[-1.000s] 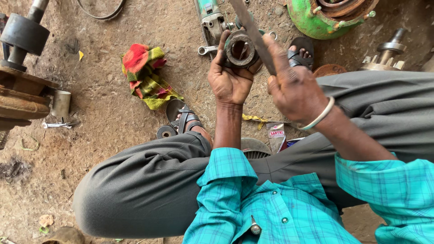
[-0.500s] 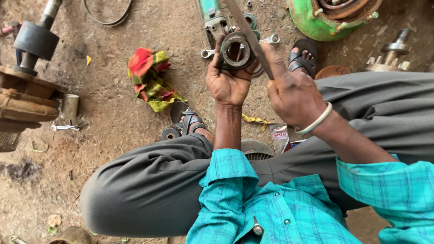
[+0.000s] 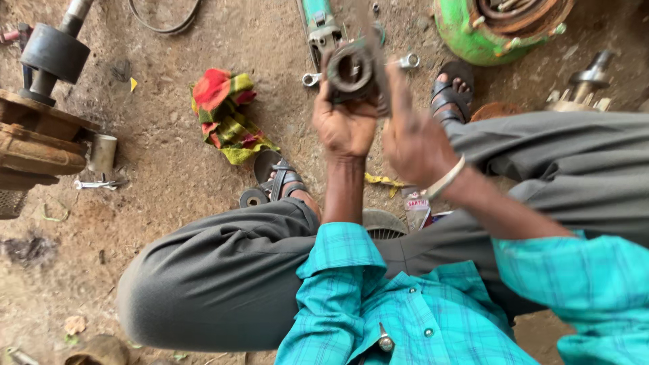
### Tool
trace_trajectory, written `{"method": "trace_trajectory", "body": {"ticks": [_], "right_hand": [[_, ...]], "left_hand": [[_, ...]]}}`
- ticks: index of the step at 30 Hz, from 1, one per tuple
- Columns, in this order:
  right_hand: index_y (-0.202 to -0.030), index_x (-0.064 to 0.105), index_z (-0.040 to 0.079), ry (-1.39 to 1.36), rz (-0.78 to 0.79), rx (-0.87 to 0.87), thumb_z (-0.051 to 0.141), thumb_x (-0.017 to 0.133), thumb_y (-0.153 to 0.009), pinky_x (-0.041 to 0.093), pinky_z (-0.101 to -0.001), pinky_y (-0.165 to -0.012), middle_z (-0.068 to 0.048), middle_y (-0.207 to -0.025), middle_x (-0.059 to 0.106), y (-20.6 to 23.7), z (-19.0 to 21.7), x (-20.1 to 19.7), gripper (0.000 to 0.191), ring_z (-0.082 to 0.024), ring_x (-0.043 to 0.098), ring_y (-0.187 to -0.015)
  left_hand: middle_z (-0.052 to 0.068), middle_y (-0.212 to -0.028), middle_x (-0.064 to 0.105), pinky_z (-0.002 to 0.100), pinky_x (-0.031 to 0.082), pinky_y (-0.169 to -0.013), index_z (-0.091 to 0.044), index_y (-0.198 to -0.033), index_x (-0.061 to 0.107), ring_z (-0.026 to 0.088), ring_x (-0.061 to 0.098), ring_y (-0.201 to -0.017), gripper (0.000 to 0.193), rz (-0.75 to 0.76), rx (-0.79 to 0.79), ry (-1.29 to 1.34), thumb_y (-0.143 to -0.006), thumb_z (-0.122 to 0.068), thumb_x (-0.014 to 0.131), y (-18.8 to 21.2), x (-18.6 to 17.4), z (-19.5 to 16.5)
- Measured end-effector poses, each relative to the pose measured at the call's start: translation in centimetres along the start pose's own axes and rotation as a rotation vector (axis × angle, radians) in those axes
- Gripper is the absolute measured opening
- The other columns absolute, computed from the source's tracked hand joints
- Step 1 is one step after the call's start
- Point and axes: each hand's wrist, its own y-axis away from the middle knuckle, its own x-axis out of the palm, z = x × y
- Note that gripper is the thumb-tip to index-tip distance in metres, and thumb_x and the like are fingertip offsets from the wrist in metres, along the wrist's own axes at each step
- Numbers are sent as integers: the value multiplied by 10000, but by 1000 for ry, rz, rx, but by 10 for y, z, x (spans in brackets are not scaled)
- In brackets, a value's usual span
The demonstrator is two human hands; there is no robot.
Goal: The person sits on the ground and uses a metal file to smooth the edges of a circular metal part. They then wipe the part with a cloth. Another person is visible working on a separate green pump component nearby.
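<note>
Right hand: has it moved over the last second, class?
Yes. The right hand has shifted left in the picture, away from the sandalled foot, toward the left hand gripping the metal ring.

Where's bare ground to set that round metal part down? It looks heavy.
Free: dirt between the colourful rag and the rusty hub, and left of the knee. Crowded: around the spanner, green housing and sandalled feet.

Soft even daylight, slight motion blur
</note>
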Motion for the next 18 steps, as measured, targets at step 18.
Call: {"method": "trace_trajectory", "body": {"ticks": [18], "right_hand": [[-1631,126,-42,33,43,28,45,534,-913,521,-592,-674,-302,-709,640,7,-4,-10,831,-475,656,-656]], "left_hand": [[118,-1334,654,526,529,-1059,-106,-1437,524,306,624,-1235,523,-156,-180,-92,-1148,-488,314,-5,-12,8]]}}
